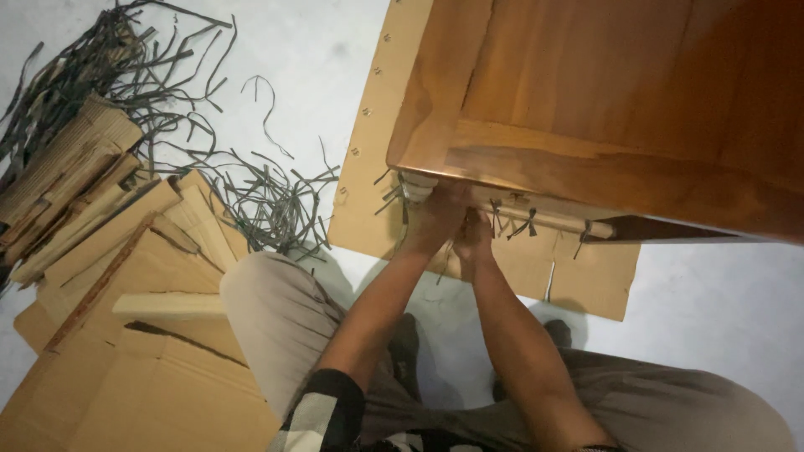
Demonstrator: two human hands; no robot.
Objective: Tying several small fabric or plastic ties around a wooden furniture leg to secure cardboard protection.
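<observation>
- Gripping the pale wrapped leg (416,189) under the wooden cabinet (603,100), our left hand (429,219) and right hand (474,236) clench together.
- We judge steady pulls free the grey straps (521,224) best.

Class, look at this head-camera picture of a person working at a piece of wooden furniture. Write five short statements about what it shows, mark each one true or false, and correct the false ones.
1. Both hands are at the lower edge of the wooden furniture. True: the left hand and right hand sit together there.
2. The furniture rests on a flat sheet of cardboard. True.
3. The dark strips lie in a pile at the right of the picture. False: they lie at the upper left.
4. The person wears gloves. False: both hands are bare.
5. The stack of cardboard pieces lies under the furniture. False: it lies on the floor at the left, apart from it.
</observation>
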